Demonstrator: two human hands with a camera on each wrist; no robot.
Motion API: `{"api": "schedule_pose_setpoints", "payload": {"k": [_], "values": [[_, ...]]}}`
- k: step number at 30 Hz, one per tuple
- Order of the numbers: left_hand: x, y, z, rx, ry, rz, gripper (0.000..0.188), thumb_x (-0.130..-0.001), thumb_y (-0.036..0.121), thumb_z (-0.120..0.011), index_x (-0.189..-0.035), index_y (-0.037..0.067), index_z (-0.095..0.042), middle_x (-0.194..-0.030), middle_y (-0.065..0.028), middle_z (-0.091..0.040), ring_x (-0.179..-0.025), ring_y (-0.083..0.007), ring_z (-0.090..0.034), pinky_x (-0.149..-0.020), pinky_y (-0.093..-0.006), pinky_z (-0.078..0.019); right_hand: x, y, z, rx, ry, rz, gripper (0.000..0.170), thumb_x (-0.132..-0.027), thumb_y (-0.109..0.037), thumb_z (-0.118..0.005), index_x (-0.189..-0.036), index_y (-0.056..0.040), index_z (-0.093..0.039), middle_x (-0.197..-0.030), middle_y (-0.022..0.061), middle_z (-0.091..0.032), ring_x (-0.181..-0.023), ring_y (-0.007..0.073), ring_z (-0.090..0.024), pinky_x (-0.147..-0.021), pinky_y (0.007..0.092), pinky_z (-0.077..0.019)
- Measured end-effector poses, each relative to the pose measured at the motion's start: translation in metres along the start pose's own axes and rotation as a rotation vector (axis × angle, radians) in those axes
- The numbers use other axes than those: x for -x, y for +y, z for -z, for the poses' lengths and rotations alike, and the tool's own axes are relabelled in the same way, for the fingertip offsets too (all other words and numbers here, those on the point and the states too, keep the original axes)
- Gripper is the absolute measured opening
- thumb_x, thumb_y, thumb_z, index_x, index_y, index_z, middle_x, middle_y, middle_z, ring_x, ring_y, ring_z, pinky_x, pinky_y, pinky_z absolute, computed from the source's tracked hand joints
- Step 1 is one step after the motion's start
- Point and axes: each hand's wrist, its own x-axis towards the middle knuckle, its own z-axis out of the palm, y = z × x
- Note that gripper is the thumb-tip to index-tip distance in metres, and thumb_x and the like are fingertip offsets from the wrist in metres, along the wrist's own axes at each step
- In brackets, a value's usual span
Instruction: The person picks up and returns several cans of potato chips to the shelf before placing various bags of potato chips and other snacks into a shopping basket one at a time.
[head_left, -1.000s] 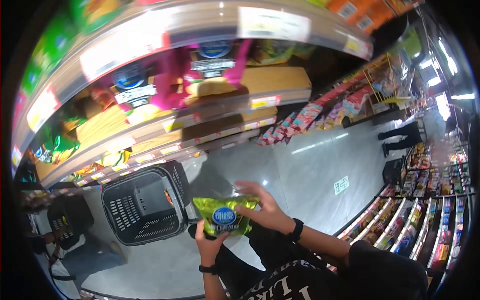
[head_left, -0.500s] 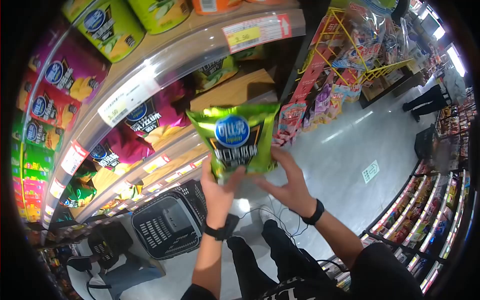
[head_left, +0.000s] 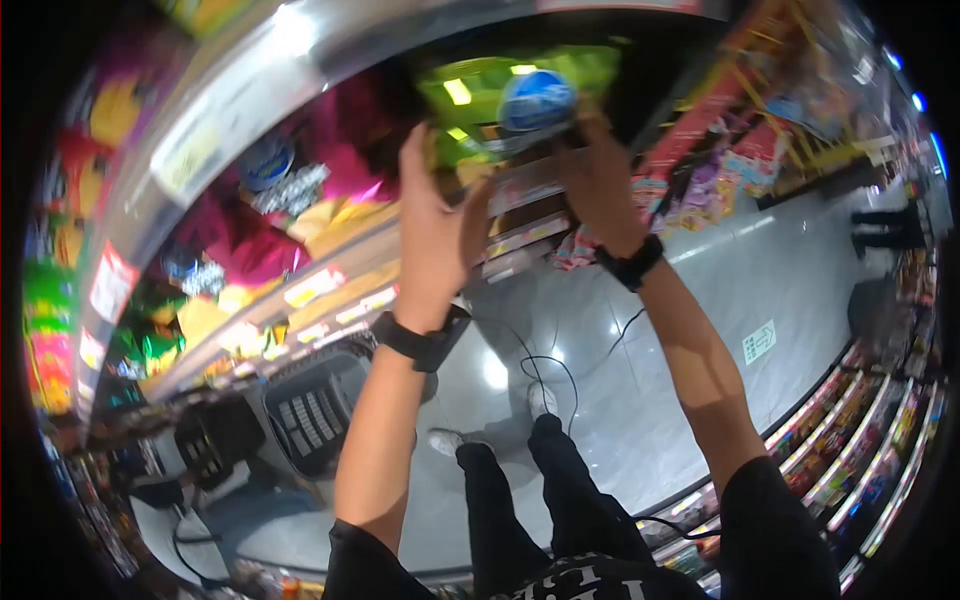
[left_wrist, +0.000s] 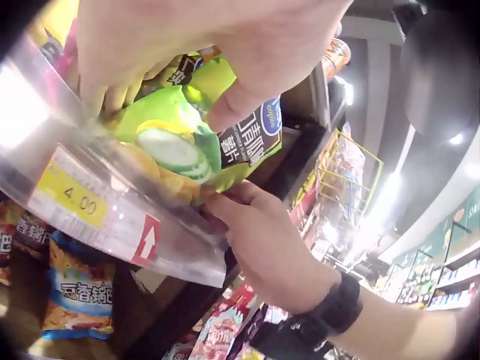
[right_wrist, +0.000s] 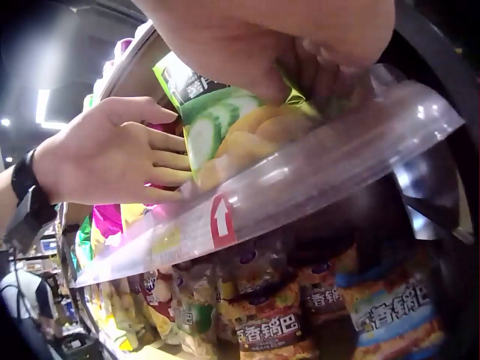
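A green bag of potato chips (head_left: 470, 90) with a round blue logo stands at the upper shelf, blurred in the head view. My left hand (head_left: 435, 235) is at its left side. In the right wrist view, the fingers of that left hand (right_wrist: 112, 150) lie straight against the bag's (right_wrist: 225, 131) edge. My right hand (head_left: 605, 190) is on the bag's right side; in the left wrist view it pinches a lower corner between thumb and fingers (left_wrist: 247, 199). Cucumber slices show on the bag's front, just behind the clear shelf lip (left_wrist: 172, 244).
Magenta chip bags (head_left: 245, 240) fill the shelf to the left. A black shopping basket (head_left: 310, 410) sits on the floor below. Snack packs (head_left: 700, 195) hang at the right by a yellow wire rack (head_left: 810, 150). A cable (head_left: 550, 360) crosses near my feet.
Both hands have carried the green bag up and forward, from over the floor to the shelf. My left fingers have gone from gripping its lower edge to lying along its side.
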Motion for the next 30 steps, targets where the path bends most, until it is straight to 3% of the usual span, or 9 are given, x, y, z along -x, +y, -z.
{"api": "schedule_pose_setpoints", "payload": {"k": [2,3,7,18,21,24,25,26,30], "values": [[0.017,-0.009,0.017,-0.383,-0.016,-0.342,0.064,-0.090,0.005,-0.068,-0.146,-0.005,-0.039,-0.141,-0.0220,-0.051,-0.128,-0.0295,-0.055,-0.107,-0.0390,-0.0440,0.010,0.047,-0.004,0.353,0.136,0.378,0.034,-0.096,-0.015,-0.062,-0.126,-0.0013,-0.061,-0.122,0.0203,-0.065,-0.111,0.0379,-0.064,-0.095,0.0420,-0.0497],[0.037,-0.016,0.020,-0.338,0.034,-0.305,0.065,-0.089,0.006,-0.070,-0.146,-0.005,-0.040,-0.141,-0.0234,-0.052,-0.129,-0.0328,-0.054,-0.107,-0.0397,-0.0441,0.012,0.068,-0.007,0.446,0.223,0.521,0.035,-0.096,-0.015,-0.061,-0.129,-0.0029,-0.060,-0.126,0.0198,-0.063,-0.112,0.0390,-0.062,-0.096,0.0431,-0.0494],[0.128,-0.005,0.075,-0.220,0.116,-0.076,0.065,-0.085,0.010,-0.073,-0.142,-0.002,-0.045,-0.141,-0.0237,-0.051,-0.131,-0.0394,-0.053,-0.109,-0.0421,-0.0432,0.007,0.025,-0.005,0.132,0.161,0.178,0.027,-0.104,-0.020,-0.062,-0.118,0.0030,-0.066,-0.107,0.0061,-0.071,-0.095,0.0112,-0.062,-0.088,0.0279,-0.0501],[0.380,-0.068,0.260,0.123,0.524,0.739,0.032,-0.093,0.011,-0.068,-0.123,0.004,-0.058,-0.123,-0.0131,-0.065,-0.111,-0.0271,-0.066,-0.089,-0.0348,-0.0512,0.043,-0.044,-0.028,0.167,0.010,-0.049,0.040,-0.105,-0.023,-0.057,-0.130,0.0079,-0.053,-0.126,0.0167,-0.060,-0.110,0.0223,-0.059,-0.102,0.0364,-0.0466],[0.407,-0.074,0.318,0.128,0.616,0.890,0.031,-0.095,0.015,-0.069,-0.121,0.003,-0.058,-0.114,-0.0114,-0.068,-0.108,-0.0239,-0.066,-0.088,-0.0351,-0.0513,0.076,0.019,-0.009,0.282,-0.276,0.027,0.025,-0.101,-0.016,-0.058,-0.119,0.0018,-0.059,-0.111,0.0082,-0.061,-0.097,0.0179,-0.059,-0.092,0.0320,-0.0484],[0.434,-0.064,0.374,0.017,0.552,0.925,0.033,-0.095,0.018,-0.069,-0.122,0.002,-0.058,-0.115,-0.0114,-0.068,-0.107,-0.0230,-0.066,-0.086,-0.0329,-0.0512,0.197,-0.045,-0.116,0.178,-0.735,-0.119,0.026,-0.093,0.000,-0.064,-0.118,-0.0034,-0.061,-0.117,0.0095,-0.062,-0.103,0.0208,-0.062,-0.086,0.0328,-0.0532],[0.447,-0.061,0.387,0.081,0.586,0.898,0.029,-0.097,0.017,-0.068,-0.120,0.001,-0.059,-0.113,-0.0098,-0.068,-0.104,-0.0207,-0.066,-0.084,-0.0313,-0.0511,0.222,-0.082,-0.154,0.343,-1.000,0.184,0.030,-0.091,0.003,-0.066,-0.120,-0.0053,-0.062,-0.121,0.0106,-0.063,-0.107,0.0221,-0.063,-0.086,0.0331,-0.0542],[0.460,-0.057,0.400,0.123,0.629,0.907,0.028,-0.097,0.016,-0.067,-0.119,0.001,-0.060,-0.112,-0.0090,-0.069,-0.102,-0.0196,-0.066,-0.084,-0.0307,-0.0509,0.249,-0.106,-0.192,0.248,-1.169,-0.093,0.029,-0.092,0.000,-0.067,-0.120,-0.0049,-0.063,-0.123,0.0116,-0.063,-0.105,0.0215,-0.064,-0.086,0.0319,-0.0541],[0.505,-0.063,0.444,0.195,0.788,1.020,0.019,-0.098,0.010,-0.064,-0.115,0.002,-0.062,-0.107,-0.0058,-0.069,-0.096,-0.0143,-0.065,-0.085,-0.0289,-0.0502,0.288,-0.166,-0.321,0.240,-1.703,-0.045,0.029,-0.094,-0.015,-0.070,-0.121,-0.0051,-0.065,-0.120,0.0108,-0.067,-0.097,0.0202,-0.067,-0.087,0.0335,-0.0526]]}}
